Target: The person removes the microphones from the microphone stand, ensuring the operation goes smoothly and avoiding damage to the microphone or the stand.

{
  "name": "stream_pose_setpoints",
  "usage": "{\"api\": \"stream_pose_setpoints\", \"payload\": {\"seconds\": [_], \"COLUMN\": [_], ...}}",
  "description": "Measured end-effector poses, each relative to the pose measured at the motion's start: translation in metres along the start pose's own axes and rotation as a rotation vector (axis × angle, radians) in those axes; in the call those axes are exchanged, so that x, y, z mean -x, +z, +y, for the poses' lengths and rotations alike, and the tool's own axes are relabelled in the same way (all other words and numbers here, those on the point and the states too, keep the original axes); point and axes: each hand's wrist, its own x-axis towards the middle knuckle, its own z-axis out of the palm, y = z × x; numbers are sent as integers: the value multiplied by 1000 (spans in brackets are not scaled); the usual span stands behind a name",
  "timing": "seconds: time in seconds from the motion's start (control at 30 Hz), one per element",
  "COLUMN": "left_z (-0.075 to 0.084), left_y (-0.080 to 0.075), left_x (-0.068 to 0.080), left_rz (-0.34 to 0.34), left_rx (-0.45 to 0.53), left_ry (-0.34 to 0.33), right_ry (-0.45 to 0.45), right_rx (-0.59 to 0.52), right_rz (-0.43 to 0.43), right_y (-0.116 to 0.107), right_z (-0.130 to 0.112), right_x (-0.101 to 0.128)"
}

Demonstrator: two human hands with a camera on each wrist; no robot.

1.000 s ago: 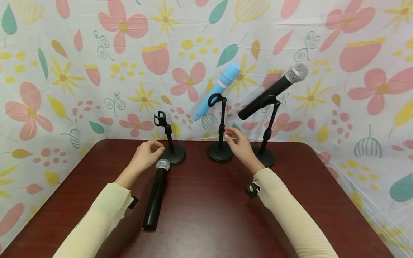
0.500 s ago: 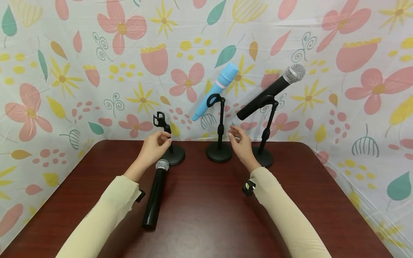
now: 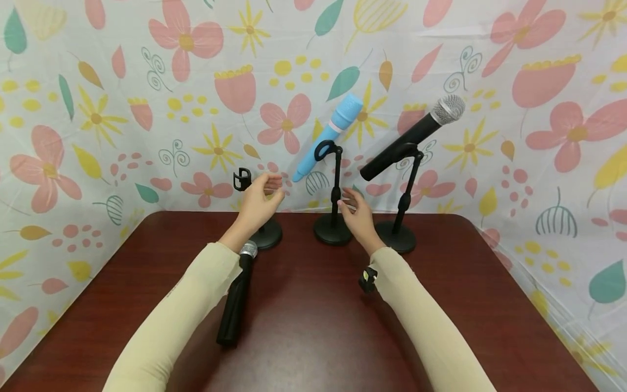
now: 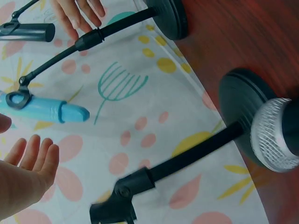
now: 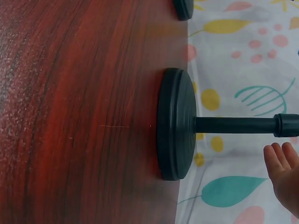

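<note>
My left hand point(image 3: 259, 200) hangs in the air in front of the left microphone stand point(image 3: 269, 235), hiding part of its pole. Its fingers are loosely bent with nothing between them; the left wrist view shows them apart from the stand's clip point(image 4: 113, 211). My right hand point(image 3: 358, 216) is beside the middle stand point(image 3: 333, 231), relaxed fingers close to the collar on its pole point(image 5: 286, 125). That stand's ring clip carries a light-blue microphone point(image 3: 328, 136), tilted up to the right. A black microphone point(image 3: 235, 310) lies on the table below my left forearm, silver head toward the left stand.
On the right stand point(image 3: 398, 238) rests another black microphone point(image 3: 411, 142) with a silver head, tilted up to the right. All the stands are near the back edge of the dark red-brown table point(image 3: 303, 326). A flower-patterned cloth point(image 3: 122, 185) hangs behind.
My left hand has moved right and upward, across the left stand's pole. My right hand drew slightly away from the middle stand, then came back close to it. The microphones have stayed in place.
</note>
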Motion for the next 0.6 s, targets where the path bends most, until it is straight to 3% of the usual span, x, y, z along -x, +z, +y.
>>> {"api": "stream_pose_setpoints", "payload": {"seconds": [0.13,0.33,0.6], "left_z": [7,16,27], "left_y": [9,17,24], "left_x": [-12,-34,-52], "left_rz": [-27,-36,-55], "left_rx": [8,3,42], "left_ry": [45,89,53], "right_ry": [25,51,68], "right_rx": [19,13,53], "right_rz": [-33,-83,-106], "right_y": [0,-1,1], "right_z": [-5,-36,-11], "right_x": [-1,1,-9]}}
